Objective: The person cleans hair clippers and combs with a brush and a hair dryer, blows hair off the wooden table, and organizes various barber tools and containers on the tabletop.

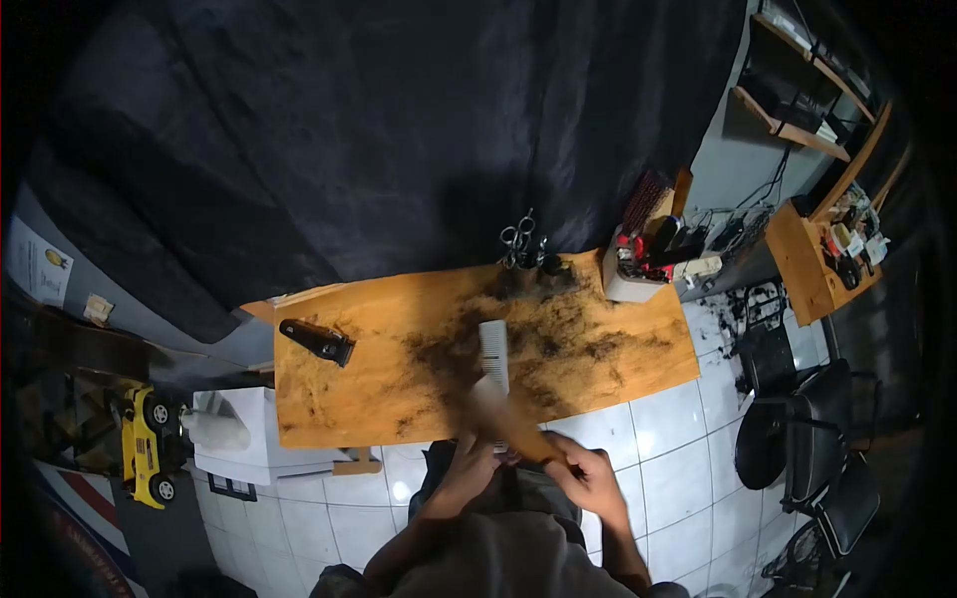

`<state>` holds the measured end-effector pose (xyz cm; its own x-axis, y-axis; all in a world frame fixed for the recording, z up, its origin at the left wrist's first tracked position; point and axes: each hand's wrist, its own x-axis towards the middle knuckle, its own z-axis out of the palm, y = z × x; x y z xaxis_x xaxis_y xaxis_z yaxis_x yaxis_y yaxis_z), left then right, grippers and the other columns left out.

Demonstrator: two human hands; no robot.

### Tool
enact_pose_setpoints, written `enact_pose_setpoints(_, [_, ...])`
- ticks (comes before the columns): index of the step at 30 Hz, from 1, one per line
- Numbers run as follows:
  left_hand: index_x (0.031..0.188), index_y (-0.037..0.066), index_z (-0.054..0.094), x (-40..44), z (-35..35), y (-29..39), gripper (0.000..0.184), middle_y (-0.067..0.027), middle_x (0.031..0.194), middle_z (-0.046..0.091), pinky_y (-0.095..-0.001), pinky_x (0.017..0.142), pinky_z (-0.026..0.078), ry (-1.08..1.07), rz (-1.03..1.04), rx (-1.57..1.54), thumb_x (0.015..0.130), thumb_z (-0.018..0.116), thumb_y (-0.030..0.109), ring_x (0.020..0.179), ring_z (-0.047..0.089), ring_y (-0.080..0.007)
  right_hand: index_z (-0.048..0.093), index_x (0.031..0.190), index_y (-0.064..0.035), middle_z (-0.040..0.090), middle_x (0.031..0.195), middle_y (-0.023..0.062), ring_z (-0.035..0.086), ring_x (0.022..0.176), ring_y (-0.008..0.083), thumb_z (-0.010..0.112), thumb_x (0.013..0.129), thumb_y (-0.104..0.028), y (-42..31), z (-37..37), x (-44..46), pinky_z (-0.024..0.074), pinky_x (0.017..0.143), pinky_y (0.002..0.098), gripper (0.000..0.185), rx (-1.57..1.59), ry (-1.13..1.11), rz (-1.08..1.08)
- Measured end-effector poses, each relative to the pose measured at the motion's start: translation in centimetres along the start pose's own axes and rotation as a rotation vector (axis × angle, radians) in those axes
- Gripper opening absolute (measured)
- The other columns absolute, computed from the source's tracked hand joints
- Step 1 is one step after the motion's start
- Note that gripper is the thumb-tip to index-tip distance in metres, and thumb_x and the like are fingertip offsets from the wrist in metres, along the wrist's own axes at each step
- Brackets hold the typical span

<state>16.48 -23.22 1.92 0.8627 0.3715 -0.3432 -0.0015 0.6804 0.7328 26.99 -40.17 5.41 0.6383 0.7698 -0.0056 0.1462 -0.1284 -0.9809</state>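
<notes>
Head view, my feed from afar: right hand closed round the wooden handle of a brush. Brush slants from that hand toward far left; its pale end is blurred, so I can't make out the bristles.

Left hand just beside it, fingers closed at the near end of a pale comb. Exact finger placement I can't read; brush crosses in front of the comb's lower part. Comb points away from the wearer, its far end over the middle of the desk. Whether brush and comb touch, I can't tell.

Dark hair clippings lie scattered over the wood, thickest around the comb and to its right. I log a black hair clipper lying at the left end, more clippings about it. Far edge, centre-right: scissors stand handles up, their holder in shadow. Far right corner: pale box packed with red and dark items, contents hard to sort.

Beyond the desk I note a dark curtain; left, a yellow toy car; right, black chairs on white tiles.
</notes>
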Motion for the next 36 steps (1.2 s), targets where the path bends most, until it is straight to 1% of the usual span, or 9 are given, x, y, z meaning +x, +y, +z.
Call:
enact_pose_setpoints(4, [0.135,0.006,0.041,-2.7,-2.7,2.5,0.030,-0.0082,0.082,0.052,-0.0251,0.059,0.039,-0.175,0.046,0.552,0.109,0.032,0.018,0.067,0.046,-0.0111,0.069,0.113,-0.0028,0.071,0.092,0.0201,0.072,0.077,0.0326,0.073,0.088,-0.023,0.8,-0.9,2.3,0.0554,0.069,0.0349,0.033,-0.104,-0.263,-0.030])
enact_pose_setpoints(5, [0.142,0.006,0.039,-3.4,-1.4,4.1,0.036,-0.0087,0.078,0.051,-0.0271,0.057,0.041,-0.096,-0.148,0.262,0.109,0.031,0.017,0.064,0.045,-0.0115,0.070,0.113,-0.0037,0.071,0.082,0.0181,0.071,0.069,0.0291,0.071,0.089,-0.023,0.5,-1.3,3.4,0.0538,0.064,0.0341,0.031,-0.245,-0.206,0.021])
enact_pose_setpoints(11, [0.138,0.001,0.039,-4.4,-3.7,7.0,0.033,-0.0117,0.088,0.057,-0.0278,0.069,0.046,-0.185,0.048,0.573,0.108,0.036,0.013,0.072,0.052,-0.0133,0.068,0.116,-0.0022,0.069,0.081,0.0191,0.066,0.065,0.0174,0.069,0.092,-0.016,-1.5,-2.0,6.3,0.0505,0.061,0.0300,0.027,-0.277,0.398,0.118])
enact_pose_setpoints(16, [0.120,-0.004,0.051,-3.0,-6.1,8.8,0.023,-0.0080,0.089,0.062,-0.0295,0.073,0.048,-0.267,0.121,0.812,0.105,0.044,0.013,0.080,0.058,-0.0129,0.069,0.119,-0.0075,0.073,0.086,0.0160,0.063,0.063,0.0154,0.075,0.088,-0.022,-4.4,1.6,3.6,0.0503,0.061,0.0266,0.035,-0.109,-0.303,0.114])
enact_pose_setpoints(18, [0.122,-0.004,0.053,-2.7,-6.0,9.8,0.025,-0.0073,0.091,0.062,-0.0282,0.074,0.049,-0.222,0.035,0.667,0.104,0.047,0.012,0.081,0.059,-0.0124,0.069,0.119,-0.0065,0.072,0.080,0.0143,0.059,0.057,0.0124,0.074,0.089,-0.026,-2.3,3.1,4.2,0.0492,0.057,0.0284,0.036,-0.058,-0.100,-0.130])
enact_pose_setpoints(24, [0.132,-0.005,0.050,-1.4,-7.4,11.0,0.034,-0.0072,0.096,0.061,-0.0263,0.075,0.050,-0.154,-0.078,0.464,0.102,0.052,0.012,0.081,0.059,-0.0110,0.059,0.129,0.0026,0.051,0.063,-0.0005,0.044,0.050,0.0041,0.058,0.099,-0.022,-2.9,1.2,5.4,0.0345,0.046,0.0241,0.039,-0.306,0.580,0.203])
enact_pose_setpoints(30, [0.131,0.003,0.053,0.7,-10.1,10.5,0.033,-0.0025,0.093,0.057,-0.0239,0.068,0.045,-0.078,-0.256,-0.099,0.105,0.044,0.021,0.073,0.051,-0.0093,0.064,0.124,0.0005,0.067,0.068,0.0068,0.055,0.052,0.0102,0.068,0.093,-0.020,-3.5,8.9,3.4,0.0442,0.052,0.0273,0.038,-0.131,0.155,-0.145])
enact_pose_setpoints(32, [0.123,0.005,0.056,0.5,-9.8,10.3,0.028,0.0008,0.087,0.052,-0.0228,0.062,0.041,0.114,-0.356,-0.113,0.105,0.044,0.022,0.066,0.042,-0.0083,0.066,0.123,-0.0054,0.073,0.098,0.0170,0.067,0.065,0.0175,0.075,0.088,-0.025,-6.3,10.7,4.1,0.0528,0.065,0.0305,0.041,-0.243,-0.051,0.178])
enact_pose_setpoints(36, [0.121,0.007,0.050,1.6,-14.2,11.1,0.040,0.0042,0.077,0.039,-0.0201,0.052,0.029,-0.470,-0.587,-0.480,0.106,0.037,0.042,0.057,0.030,-0.0043,0.064,0.125,-0.0025,0.073,0.092,0.0166,0.070,0.080,0.0152,0.071,0.091,-0.023,-3.7,10.5,4.9,0.0536,0.075,0.0293,0.041,-0.281,0.420,0.096])
